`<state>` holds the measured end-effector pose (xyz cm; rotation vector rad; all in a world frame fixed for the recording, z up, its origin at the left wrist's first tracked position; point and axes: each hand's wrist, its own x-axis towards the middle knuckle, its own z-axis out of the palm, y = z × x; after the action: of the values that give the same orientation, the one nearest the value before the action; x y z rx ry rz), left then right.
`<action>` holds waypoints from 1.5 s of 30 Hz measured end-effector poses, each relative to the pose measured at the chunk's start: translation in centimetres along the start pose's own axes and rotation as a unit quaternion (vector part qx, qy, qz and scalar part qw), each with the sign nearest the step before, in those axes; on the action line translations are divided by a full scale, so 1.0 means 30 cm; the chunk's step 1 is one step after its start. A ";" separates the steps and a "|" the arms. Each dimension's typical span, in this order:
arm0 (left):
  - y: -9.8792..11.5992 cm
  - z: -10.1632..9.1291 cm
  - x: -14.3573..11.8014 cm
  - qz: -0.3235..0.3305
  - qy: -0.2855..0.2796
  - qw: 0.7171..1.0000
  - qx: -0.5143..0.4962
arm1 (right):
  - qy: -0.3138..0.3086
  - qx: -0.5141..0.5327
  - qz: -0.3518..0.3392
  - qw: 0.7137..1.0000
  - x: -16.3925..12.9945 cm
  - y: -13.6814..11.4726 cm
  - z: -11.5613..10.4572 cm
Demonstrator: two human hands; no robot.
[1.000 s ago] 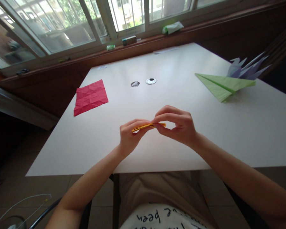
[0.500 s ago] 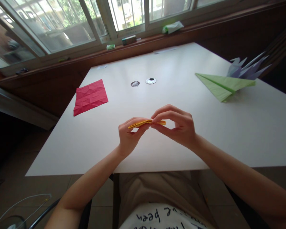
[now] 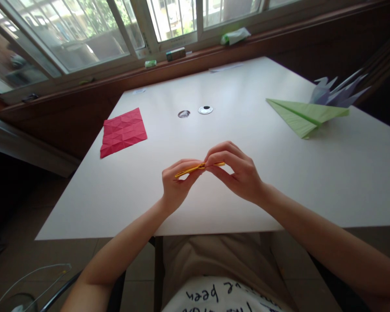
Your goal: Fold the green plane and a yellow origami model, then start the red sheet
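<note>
While both hands hover just above the near middle of the white rectangular table [image 3: 214, 208], they pinch one thin, flat-folded strip of yellow paper [image 3: 195, 168] between them. The left hand [image 3: 174, 184] is closed on the strip's left half, thumb under and fingers curled over; the right hand [image 3: 237, 173] clamps the right end between thumb and bent forefinger, its other fingers arched above. Seen edge-on, the strip tilts a little down toward the left, and how many layers it has cannot be told.

At about 10 o'clock from the hands lies a creased red square sheet of paper [image 3: 123, 131], flat on the table. At 2 o'clock sits a green folded paper plane [image 3: 303, 115], with a pale lilac folded paper bird [image 3: 336, 93] touching or just behind it. Toward 12 o'clock are two small round discs [image 3: 195, 112] set in the tabletop.

The likely risk is that the layers slip against each other: the two pinches sit close together, so uneven pressure could skew the fold or put the crease in crooked. Pulling the ends apart too hard might tear the thin paper at the fold.
</note>
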<state>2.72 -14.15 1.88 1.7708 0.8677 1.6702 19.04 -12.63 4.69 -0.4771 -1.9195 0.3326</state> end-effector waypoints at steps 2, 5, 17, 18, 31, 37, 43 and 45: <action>0.003 0.003 0.010 -0.068 0.028 0.996 -0.045 | 0.010 0.017 0.011 1.000 0.001 -0.002 0.000; 0.010 0.003 0.029 -0.150 0.083 0.979 -0.113 | 0.041 0.025 0.033 0.998 0.004 -0.005 0.002; 0.005 -0.003 0.036 -0.218 0.048 0.964 -0.145 | 0.121 0.043 0.094 0.987 -0.003 -0.008 0.004; 0.003 -0.003 0.035 -0.218 0.044 0.965 -0.138 | 0.118 0.048 0.094 0.987 -0.003 -0.008 0.005; 0.005 0.000 0.031 -0.162 0.028 0.972 -0.169 | 0.115 0.140 0.179 0.967 -0.005 -0.006 0.015; 0.005 -0.021 0.042 -0.104 0.079 0.990 -0.060 | 0.160 0.085 0.156 0.971 0.005 -0.001 -0.006; 0.025 -0.063 0.074 0.133 0.132 0.961 0.203 | 0.142 -0.017 0.055 0.988 0.015 0.004 -0.032; 0.033 -0.066 0.076 0.165 0.054 0.965 0.197 | 0.119 -0.014 0.033 0.992 0.014 0.002 -0.034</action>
<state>0.86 -13.10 4.25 2.2063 1.0589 1.9188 19.84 -12.36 5.39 -0.5742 -1.6819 0.2786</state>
